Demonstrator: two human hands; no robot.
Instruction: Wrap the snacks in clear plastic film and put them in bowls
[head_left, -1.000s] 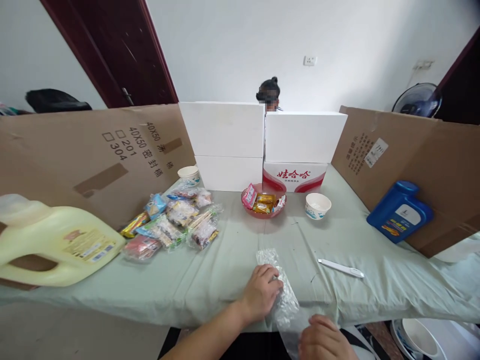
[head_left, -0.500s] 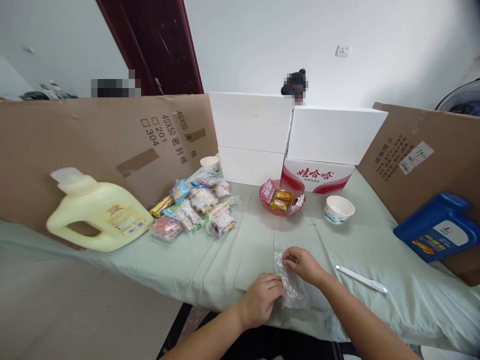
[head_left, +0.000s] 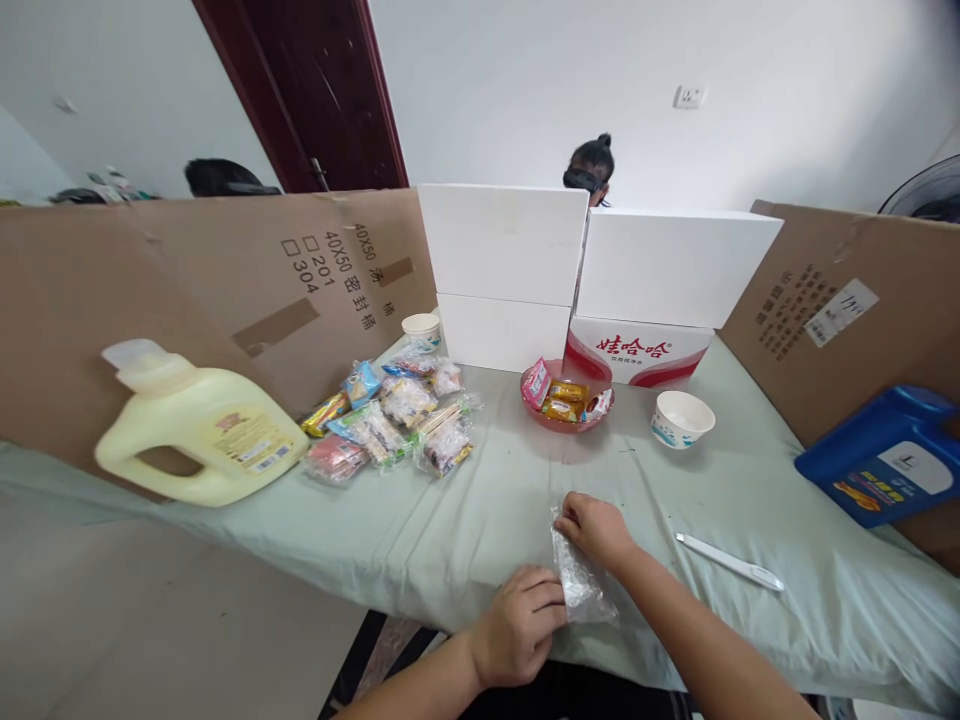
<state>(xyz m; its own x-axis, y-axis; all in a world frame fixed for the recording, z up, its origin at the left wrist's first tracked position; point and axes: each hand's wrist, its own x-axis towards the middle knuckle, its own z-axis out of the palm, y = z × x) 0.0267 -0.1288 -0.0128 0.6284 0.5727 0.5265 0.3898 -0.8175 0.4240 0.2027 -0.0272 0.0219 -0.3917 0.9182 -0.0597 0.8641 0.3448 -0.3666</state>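
Note:
A crinkled clear plastic bag [head_left: 579, 585] lies on the pale green tablecloth [head_left: 465, 520] near the table's front edge. My left hand [head_left: 517, 630] grips the bag's near end at the edge. My right hand [head_left: 598, 528] pinches its far end, fingers closed on the plastic. The bag is stretched between both hands.
A pile of wrapped snacks [head_left: 390, 420] lies left of centre; a pink bowl of snacks [head_left: 566, 405] and a white paper cup [head_left: 681, 418] sit behind. A white pen-like tool [head_left: 729, 562], yellow jug [head_left: 196, 430], blue jug [head_left: 885, 455], white boxes [head_left: 585, 280] and cardboard walls surround. A person sits behind the boxes.
My right hand came up from below the table edge onto the bag's far end. The view swung left, then settled; both hands slid slightly nearer with the bag.

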